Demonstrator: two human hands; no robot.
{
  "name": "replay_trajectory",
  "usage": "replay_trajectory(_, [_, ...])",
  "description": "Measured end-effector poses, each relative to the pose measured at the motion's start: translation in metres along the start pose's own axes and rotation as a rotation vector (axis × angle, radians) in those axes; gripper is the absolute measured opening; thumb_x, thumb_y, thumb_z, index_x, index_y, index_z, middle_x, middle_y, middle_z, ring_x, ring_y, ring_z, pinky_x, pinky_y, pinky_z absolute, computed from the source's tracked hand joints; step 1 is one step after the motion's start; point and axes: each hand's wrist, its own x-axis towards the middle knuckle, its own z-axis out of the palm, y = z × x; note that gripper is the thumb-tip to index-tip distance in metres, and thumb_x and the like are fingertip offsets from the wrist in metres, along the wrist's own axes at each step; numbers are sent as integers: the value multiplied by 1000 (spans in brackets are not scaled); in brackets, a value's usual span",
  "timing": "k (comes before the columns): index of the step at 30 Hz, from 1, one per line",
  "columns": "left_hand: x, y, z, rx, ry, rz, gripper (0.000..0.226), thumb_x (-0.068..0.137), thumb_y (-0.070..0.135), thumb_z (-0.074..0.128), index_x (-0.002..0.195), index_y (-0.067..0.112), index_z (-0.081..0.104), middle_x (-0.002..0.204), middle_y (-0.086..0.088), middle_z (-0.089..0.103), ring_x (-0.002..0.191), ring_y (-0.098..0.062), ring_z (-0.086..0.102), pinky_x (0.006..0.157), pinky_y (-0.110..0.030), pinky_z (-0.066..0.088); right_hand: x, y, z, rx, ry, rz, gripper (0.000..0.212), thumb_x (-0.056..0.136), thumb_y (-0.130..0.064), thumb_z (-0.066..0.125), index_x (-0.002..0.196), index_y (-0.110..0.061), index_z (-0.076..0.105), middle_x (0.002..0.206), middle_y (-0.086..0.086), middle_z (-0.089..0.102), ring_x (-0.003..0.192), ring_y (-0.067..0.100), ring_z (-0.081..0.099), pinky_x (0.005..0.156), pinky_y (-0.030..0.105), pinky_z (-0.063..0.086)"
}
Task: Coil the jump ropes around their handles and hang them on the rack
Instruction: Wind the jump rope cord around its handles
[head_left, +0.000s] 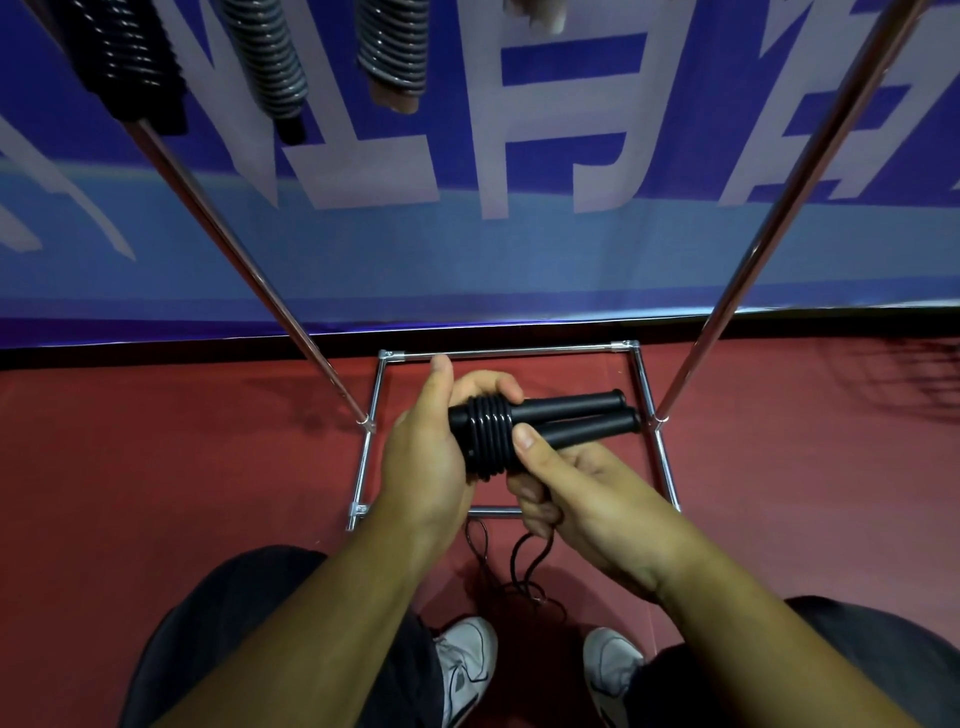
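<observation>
A blue banner (519, 156) fills the far wall above a red floor (156, 441). The chrome rack (779, 192) stands before you, with three coiled ropes (270, 57) hanging at its top left. Your left hand (426, 447) grips the two black handles (571, 410) at their left end, over the rack's base. The rope (488, 431) is wound there in tight turns. Your right hand (576, 499) sets its thumb beside the coil, fingers curled on the slack, which trails down near your shoes (467, 660).
</observation>
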Motion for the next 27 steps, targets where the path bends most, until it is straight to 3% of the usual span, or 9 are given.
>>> replay_trajectory(5, [0, 0, 3, -22, -67, -25, 71, 97, 66, 23, 74, 20, 72, 79, -11, 65, 82, -32, 50, 67, -36, 37, -2, -5, -3, -10, 25, -3, 47, 90, -57, 59, 69, -18, 44, 70, 9, 23, 60, 18, 21, 59, 36, 23])
replay_trajectory(8, [1, 4, 1, -56, -164, -115, 80, 89, 74, 22, 99, 16, 77, 106, -18, 73, 102, -35, 68, 87, -38, 54, -3, -11, -7, -50, 70, -37, 45, 95, -53, 56, 64, -25, 40, 67, 7, 20, 59, 19, 19, 57, 35, 21])
replay_trajectory(11, [1, 8, -1, 28, -170, -166, 70, 87, 71, 39, 116, 19, 76, 120, -15, 74, 115, -27, 70, 103, -45, 53, -4, -16, -9, -107, 84, -47, 57, 99, -49, 53, 63, -9, 35, 67, 12, 15, 60, 28, 11, 59, 45, 13])
replay_trajectory(13, [0, 9, -4, 135, -209, -148, 49, 90, 57, 59, 117, 20, 75, 119, -11, 75, 113, -24, 71, 100, -46, 56, -5, -20, -10, -164, 86, -49, 60, 101, -47, 49, 64, -3, 32, 65, 14, 16, 60, 33, 10, 61, 49, 12])
replay_trajectory(15, [1, 7, -9, 220, -258, -113, 36, 90, 42, 69, 117, 17, 73, 118, -12, 74, 112, -26, 72, 94, -43, 60, -8, -23, -11, -251, 98, -53, 58, 103, -46, 47, 61, -9, 33, 62, 12, 18, 60, 37, 12, 59, 49, 13])
replay_trajectory(18, [1, 5, -17, 338, -287, -21, 27, 93, 39, 73, 115, 22, 73, 112, -8, 76, 109, -27, 72, 92, -40, 60, -11, -28, -13, -355, 131, -57, 53, 103, -42, 48, 60, -12, 41, 59, 9, 23, 56, 29, 17, 53, 40, 16])
replay_trajectory(21, [1, 5, -22, 563, -252, 122, 23, 95, 42, 68, 114, 30, 72, 105, 6, 77, 101, -12, 73, 90, -26, 56, -9, -26, -13, -418, 244, -35, 50, 96, -43, 57, 60, -9, 54, 47, -6, 36, 47, 12, 26, 46, 23, 22])
replay_trajectory(24, [2, 3, -24, 648, -198, 179, 15, 95, 39, 68, 110, 38, 70, 98, 17, 75, 93, -2, 71, 81, -16, 52, -6, -23, -14, -448, 280, 9, 53, 94, -48, 61, 60, -7, 63, 45, -1, 39, 46, 16, 30, 47, 27, 26])
replay_trajectory(27, [2, 2, -24, 646, -178, 192, 13, 96, 34, 69, 108, 40, 70, 96, 18, 75, 90, -1, 71, 80, -16, 53, -5, -22, -15, -397, 234, 71, 45, 101, -35, 59, 69, -3, 66, 46, 0, 46, 43, 14, 34, 45, 23, 30])
